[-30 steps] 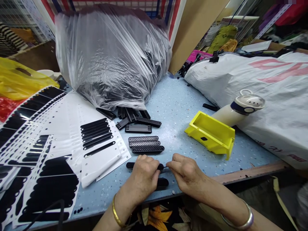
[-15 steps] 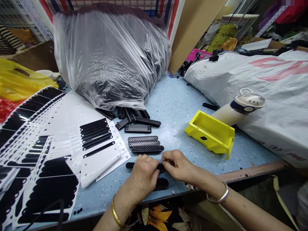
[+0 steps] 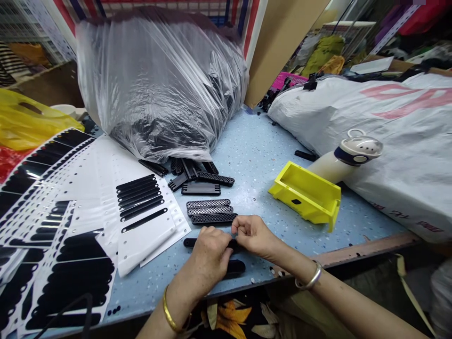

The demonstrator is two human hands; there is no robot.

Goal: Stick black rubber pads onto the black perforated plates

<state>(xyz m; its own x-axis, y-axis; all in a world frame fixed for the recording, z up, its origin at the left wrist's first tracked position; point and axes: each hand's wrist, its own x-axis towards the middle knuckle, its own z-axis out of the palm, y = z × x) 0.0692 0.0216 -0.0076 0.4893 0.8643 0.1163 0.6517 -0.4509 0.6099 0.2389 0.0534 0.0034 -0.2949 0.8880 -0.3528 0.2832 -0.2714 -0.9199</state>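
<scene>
My left hand (image 3: 209, 254) lies closed over a long black plastic strip (image 3: 189, 242) with rounded ends, pressing it to the table. At the strip's right end my right hand (image 3: 254, 239) is closed in a pinch; what its fingertips hold is hidden. A second black strip (image 3: 236, 268) lies nearer me, partly under my left hand. Just beyond the hands, several black strips with lattice faces (image 3: 210, 207) lie side by side. To the left, a white backing sheet (image 3: 146, 245) carries black rounded stickers (image 3: 144, 219).
A large plastic bag (image 3: 162, 84) stands behind loose black parts (image 3: 201, 189). More sticker sheets (image 3: 76, 273) cover the left side. On the right are a yellow tray (image 3: 305, 194), a bottle (image 3: 348, 155) and a white sack (image 3: 399, 141). The table's front edge (image 3: 384, 245) runs close by.
My right hand has shifted slightly left and up along the strip's right end, its fingers still pinched. My left hand stays on the strip. The whole view has slid a little.
</scene>
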